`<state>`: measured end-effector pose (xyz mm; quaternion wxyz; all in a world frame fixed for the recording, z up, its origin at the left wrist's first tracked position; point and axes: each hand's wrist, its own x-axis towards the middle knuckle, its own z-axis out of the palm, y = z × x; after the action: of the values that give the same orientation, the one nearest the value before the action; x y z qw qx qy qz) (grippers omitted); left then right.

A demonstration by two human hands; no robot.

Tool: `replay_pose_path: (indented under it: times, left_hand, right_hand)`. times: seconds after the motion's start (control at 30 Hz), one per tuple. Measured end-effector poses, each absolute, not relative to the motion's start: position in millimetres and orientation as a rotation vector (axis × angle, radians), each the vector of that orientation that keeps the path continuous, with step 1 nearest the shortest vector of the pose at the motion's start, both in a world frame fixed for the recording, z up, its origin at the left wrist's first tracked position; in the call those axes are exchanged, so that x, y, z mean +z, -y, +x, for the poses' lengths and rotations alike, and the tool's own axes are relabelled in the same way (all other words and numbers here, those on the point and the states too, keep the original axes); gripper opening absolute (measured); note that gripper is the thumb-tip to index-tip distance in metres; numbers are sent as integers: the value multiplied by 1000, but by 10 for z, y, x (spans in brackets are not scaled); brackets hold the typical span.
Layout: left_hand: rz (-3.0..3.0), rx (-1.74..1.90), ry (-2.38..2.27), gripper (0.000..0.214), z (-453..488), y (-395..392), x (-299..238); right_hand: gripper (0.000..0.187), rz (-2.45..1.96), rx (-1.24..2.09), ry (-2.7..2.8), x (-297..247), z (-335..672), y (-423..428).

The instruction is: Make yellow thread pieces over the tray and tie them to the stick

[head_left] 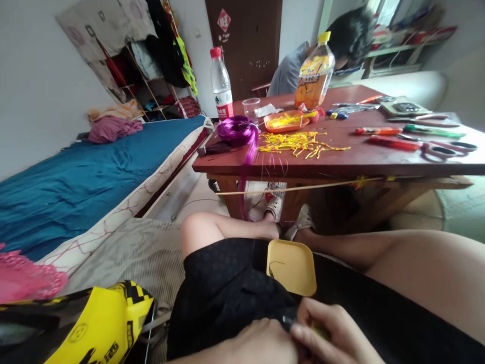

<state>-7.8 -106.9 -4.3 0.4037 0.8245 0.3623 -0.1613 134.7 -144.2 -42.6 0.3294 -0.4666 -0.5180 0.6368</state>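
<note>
Right hand holds a shiny-tipped tool; can't tell about left hand. If the legs wiggle, yellow tray could tip.

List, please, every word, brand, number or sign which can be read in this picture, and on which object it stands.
"旺", probably, somewhat soft: the red diamond sign on the brown door.
Yellow-capped bottle: label lettering, too blurred to read.
Red-capped bottle: label print, too small to read.
Yellow-and-black packet: turned lettering, not readable with certainty.
I can read nothing else.
</note>
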Motion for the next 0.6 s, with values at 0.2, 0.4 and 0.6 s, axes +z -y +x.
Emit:
replay_pose_path:
  times: [0.2, 0.4, 0.6]
  left_hand:
    - [2160, -661, -962, 29, -6, 1266, -174]
    - [2225, -578, -956, 40, -28, 1322, -237]
    - [2253, -630, -903, 30, 5, 1287, -161]
  right_hand:
    - [51, -1148, 1827, 799, -633, 1212, 1492]
    - [51, -1120, 1838, 668, -763, 1175, 1550]
    - [50, -1097, 1856, 562, -836, 1154, 1545]
